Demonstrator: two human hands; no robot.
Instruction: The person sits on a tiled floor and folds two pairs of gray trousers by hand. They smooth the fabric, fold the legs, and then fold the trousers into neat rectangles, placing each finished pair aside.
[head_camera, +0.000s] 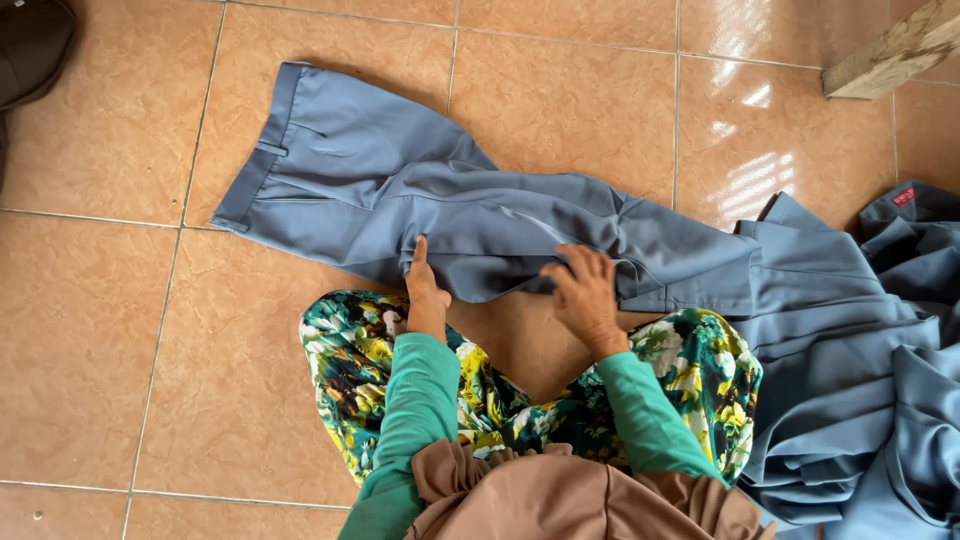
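Bottom centre of the frame: person seated on the tiled floor (100, 330), knees apart in floral-print trousers (350, 350), teal sleeves, tan cloth hanging at the lower edge.

Left hand (425, 295) — mostly closed, index finger stretched forward, pressing the near edge of the blue-grey trousers (400, 190). It pins the cloth and does not grip it.

Right hand (582, 295) — open, fingers spread flat and bent slightly, resting on the same edge just right of centre. Nothing is held in either hand.

The blue-grey trousers lie flat across mid-frame, waistband toward the upper left, legs running right to where they touch a heap of similar blue-grey garments (860, 380) on the right side.

Risk, as I judge it: creases bunch under the right hand, and pressing there could set them into the fold. The leg end overlaps the heap, so a tug might drag other pieces along or skew the seams.

Labels: a small red rectangular tag (903, 196) on a garment at the right edge, print too small to tell.

Farther off: a wooden block (895, 55) at upper right; a dark brown object (30, 45) at upper left, cut off by the frame.
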